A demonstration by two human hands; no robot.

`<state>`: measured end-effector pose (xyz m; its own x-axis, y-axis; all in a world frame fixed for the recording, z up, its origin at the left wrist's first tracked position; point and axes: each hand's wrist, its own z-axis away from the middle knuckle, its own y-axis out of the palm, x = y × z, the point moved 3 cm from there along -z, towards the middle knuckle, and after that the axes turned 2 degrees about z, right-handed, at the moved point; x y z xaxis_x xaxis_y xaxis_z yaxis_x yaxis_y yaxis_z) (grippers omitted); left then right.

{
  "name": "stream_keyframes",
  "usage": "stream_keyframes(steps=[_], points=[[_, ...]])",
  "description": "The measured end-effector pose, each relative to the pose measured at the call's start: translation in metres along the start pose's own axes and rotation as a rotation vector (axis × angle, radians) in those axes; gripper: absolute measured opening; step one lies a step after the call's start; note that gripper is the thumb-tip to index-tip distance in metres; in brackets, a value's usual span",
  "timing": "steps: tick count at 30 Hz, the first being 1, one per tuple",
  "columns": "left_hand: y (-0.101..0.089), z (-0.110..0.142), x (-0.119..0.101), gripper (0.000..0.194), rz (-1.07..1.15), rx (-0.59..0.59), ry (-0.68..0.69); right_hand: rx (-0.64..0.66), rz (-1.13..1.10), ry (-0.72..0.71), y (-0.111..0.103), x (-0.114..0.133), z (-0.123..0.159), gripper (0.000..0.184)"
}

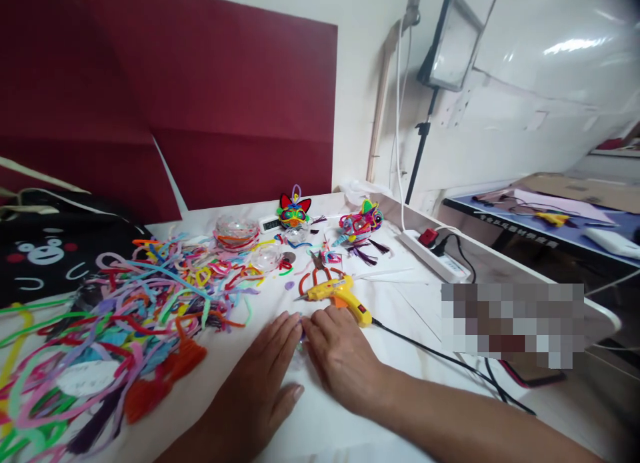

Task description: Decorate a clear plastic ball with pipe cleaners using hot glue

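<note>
Both forearms reach in from the near edge of the view, and their hands meet low in the middle, over the white table (390,436). The left hand (267,356) lies with its fingers straight and side by side, its thumb spread apart from them. The right hand (343,356) has its fingers bent toward the left fingertips; its thumb is hidden, so whether it is closed on anything cannot be told. Between the fingertips of the two hands is a small purplish piece (302,336), mostly covered.

Just beyond the right hand lies a yellow glue gun (333,291), nozzle pointing left, its black cord running off to the right. Orange-handled pliers (320,271) lie right behind it. To the left spreads a tangled heap of colourful fuzzy stems (200,286), with orange tassels (187,359) at its near side. Farther back are a clear container (236,235), a small digital display (271,224), a red-eared figure (293,214) and a multicoloured figure (361,223) with dark tassels. A white power strip (435,257) lies to their right.
</note>
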<state>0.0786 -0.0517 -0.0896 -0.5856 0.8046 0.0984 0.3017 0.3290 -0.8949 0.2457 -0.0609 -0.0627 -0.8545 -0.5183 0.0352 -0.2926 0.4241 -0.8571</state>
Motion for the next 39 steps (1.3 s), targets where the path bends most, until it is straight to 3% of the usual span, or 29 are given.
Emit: stream_keyframes(steps=[11,18,25,32,35,39], points=[[-0.017,-0.01,-0.007,0.09,-0.189,-0.058,0.123,-0.017,0.012,0.001,0.007,0.003,0.006,0.018],[-0.011,-0.004,-0.005,0.084,-0.126,-0.07,0.072,-0.034,-0.021,0.023,0.005,0.005,0.008,0.03],[-0.006,-0.004,-0.008,0.083,-0.039,-0.031,0.011,-0.049,-0.007,0.02,0.007,0.007,0.009,0.027],[-0.005,-0.004,-0.01,0.085,-0.1,-0.013,0.041,-0.086,0.028,-0.006,0.006,0.009,0.008,0.024],[-0.006,-0.005,-0.01,0.077,-0.089,-0.03,0.034,-0.085,0.055,-0.014,0.007,0.008,0.009,0.023],[-0.011,-0.013,-0.007,0.051,-0.102,-0.114,0.049,-0.04,0.099,-0.03,0.007,0.007,0.009,0.021]])
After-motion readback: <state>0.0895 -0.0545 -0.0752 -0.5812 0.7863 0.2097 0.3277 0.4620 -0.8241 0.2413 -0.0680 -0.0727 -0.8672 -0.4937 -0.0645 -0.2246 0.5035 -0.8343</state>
